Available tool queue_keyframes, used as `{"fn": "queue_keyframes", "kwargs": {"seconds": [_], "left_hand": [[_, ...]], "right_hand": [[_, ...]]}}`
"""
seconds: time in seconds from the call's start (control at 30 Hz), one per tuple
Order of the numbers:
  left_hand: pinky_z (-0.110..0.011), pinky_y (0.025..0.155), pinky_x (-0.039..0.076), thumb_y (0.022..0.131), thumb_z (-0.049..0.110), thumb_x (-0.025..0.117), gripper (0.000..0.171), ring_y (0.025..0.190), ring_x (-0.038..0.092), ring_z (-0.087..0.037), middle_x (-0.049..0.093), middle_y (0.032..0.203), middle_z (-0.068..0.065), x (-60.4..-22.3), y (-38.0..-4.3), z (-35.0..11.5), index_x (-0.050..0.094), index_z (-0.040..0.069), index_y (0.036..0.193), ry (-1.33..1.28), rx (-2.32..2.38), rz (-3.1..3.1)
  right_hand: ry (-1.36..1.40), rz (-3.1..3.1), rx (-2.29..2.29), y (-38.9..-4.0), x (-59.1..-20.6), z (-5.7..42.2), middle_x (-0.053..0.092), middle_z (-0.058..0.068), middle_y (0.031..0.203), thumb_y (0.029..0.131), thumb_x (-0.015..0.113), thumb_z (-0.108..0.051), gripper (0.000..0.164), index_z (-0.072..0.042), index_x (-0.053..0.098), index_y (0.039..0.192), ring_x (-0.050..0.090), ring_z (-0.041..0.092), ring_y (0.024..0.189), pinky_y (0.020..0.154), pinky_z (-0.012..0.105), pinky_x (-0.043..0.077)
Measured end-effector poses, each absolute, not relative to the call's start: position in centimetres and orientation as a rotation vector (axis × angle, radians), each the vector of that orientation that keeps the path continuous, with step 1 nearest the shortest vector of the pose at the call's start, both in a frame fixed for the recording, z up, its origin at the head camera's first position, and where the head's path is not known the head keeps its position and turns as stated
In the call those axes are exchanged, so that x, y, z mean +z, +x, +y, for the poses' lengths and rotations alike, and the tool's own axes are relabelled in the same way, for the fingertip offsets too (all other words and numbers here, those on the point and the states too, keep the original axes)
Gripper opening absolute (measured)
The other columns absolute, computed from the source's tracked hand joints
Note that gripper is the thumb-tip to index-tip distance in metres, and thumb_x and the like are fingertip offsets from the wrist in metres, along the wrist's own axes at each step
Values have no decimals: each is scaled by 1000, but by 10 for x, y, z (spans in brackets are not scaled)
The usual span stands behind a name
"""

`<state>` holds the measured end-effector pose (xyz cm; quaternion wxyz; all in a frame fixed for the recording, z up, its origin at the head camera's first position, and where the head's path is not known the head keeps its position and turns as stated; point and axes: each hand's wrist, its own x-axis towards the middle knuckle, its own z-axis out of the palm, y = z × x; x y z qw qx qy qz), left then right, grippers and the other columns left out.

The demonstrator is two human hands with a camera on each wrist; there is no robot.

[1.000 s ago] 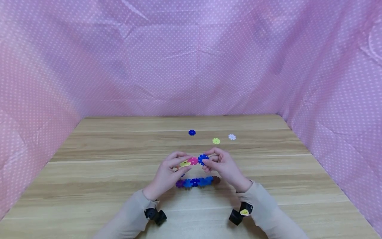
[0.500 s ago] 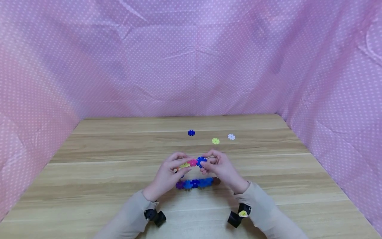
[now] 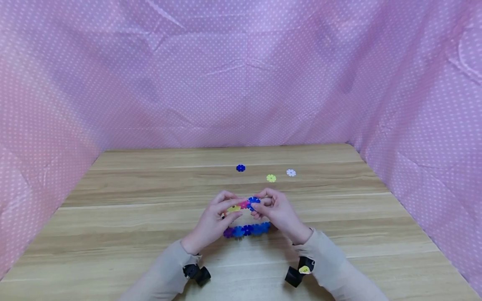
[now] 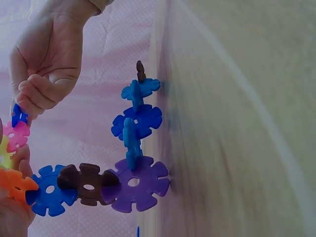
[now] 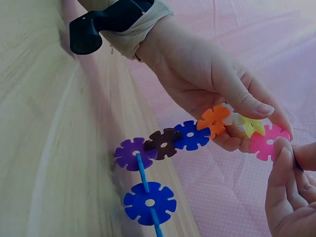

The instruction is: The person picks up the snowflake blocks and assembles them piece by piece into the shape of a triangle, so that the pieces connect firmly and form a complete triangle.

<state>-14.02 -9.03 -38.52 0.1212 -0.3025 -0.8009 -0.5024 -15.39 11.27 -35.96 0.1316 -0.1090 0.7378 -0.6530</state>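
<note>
My left hand [image 3: 211,217] holds the upper part of a chain of interlocking snowflake discs, its fingers and thumb around a yellow disc [image 3: 234,208] and a pink disc [image 5: 269,143]. Between thumb and fingers, my right hand [image 3: 280,213] pinches a blue disc [image 3: 253,203] that overlaps the pink one's edge. From the left hand the chain drops through orange [image 5: 213,116], blue [image 4: 39,196] and brown [image 4: 89,173] discs to a purple disc [image 4: 153,185]. There it turns into a row of blue discs [image 3: 247,230] along the tabletop, ending in a brown disc [image 4: 140,71].
Beyond the hands, three loose discs lie flat on the wooden table [image 3: 132,242]: dark blue [image 3: 240,168], yellow-green [image 3: 271,178] and white [image 3: 291,172]. Pink dotted cloth [image 3: 241,83] hangs round the back and sides. Each wrist bears a black camera.
The right hand has shifted slightly left, bringing its blue disc from beside the pink disc to overlapping it. In the head view, the row's brown end disc is now hidden by that hand.
</note>
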Motion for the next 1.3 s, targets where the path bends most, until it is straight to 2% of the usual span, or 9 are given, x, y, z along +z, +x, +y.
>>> {"fn": "queue_keyframes", "kwargs": {"seconds": [0.27, 0.5, 0.67, 0.8, 0.93, 1.13, 1.3], "left_hand": [[-19, 57, 43, 87, 11, 67, 31, 74, 46, -7, 56, 110, -4, -384, -140, -95, 67, 10, 118, -893, -1465, -2380], [-20, 63, 46, 86, 12, 68, 31, 91, 51, -12, 56, 115, -3, -380, -140, -102, 68, 12, 117, -891, -1462, -2447], [-20, 66, 48, 87, 14, 68, 31, 96, 53, -16, 56, 116, -4, -380, -140, -104, 67, 11, 118, -879, -1474, -2466], [-21, 68, 50, 86, 13, 69, 31, 98, 54, -17, 57, 115, -4, -381, -140, -104, 68, 10, 117, -873, -1482, -2459], [-22, 70, 50, 86, 13, 69, 30, 99, 54, -17, 58, 115, -3, -380, -140, -104, 69, 13, 116, -848, -1487, -2463], [-22, 67, 48, 86, 13, 69, 30, 93, 54, -14, 59, 115, -3, -379, -139, -104, 69, 14, 116, -776, -1507, -2490], [-22, 64, 47, 86, 13, 68, 31, 89, 53, -13, 59, 115, -3, -378, -138, -105, 68, 14, 117, -753, -1515, -2500]], "right_hand": [[-344, 2111, -1886, -154, -360, 113, 71, 15, 83, 92, 58, -3, 22, 9, 52, 110, 66, 12, 67, 73, 35, 58], [-414, 2081, -1823, -154, -361, 115, 71, 12, 85, 94, 59, -11, 27, 5, 50, 114, 66, 13, 72, 80, 40, 56], [-441, 2071, -1808, -155, -363, 118, 70, 14, 87, 94, 59, -14, 29, 4, 51, 116, 67, 19, 77, 84, 41, 55], [-436, 2069, -1809, -156, -364, 121, 68, 7, 85, 94, 59, -16, 32, 4, 53, 118, 66, 23, 81, 87, 46, 53], [-440, 2096, -1815, -160, -365, 128, 66, -1, 84, 94, 58, -16, 35, 7, 51, 120, 65, 19, 80, 86, 46, 53], [-382, 2159, -1823, -181, -374, 144, 67, 14, 95, 94, 56, -13, 38, 11, 47, 122, 65, 17, 84, 84, 40, 54], [-317, 2183, -1789, -202, -386, 160, 65, 22, 101, 94, 54, -10, 40, 16, 44, 124, 64, 16, 86, 83, 35, 55]]}}
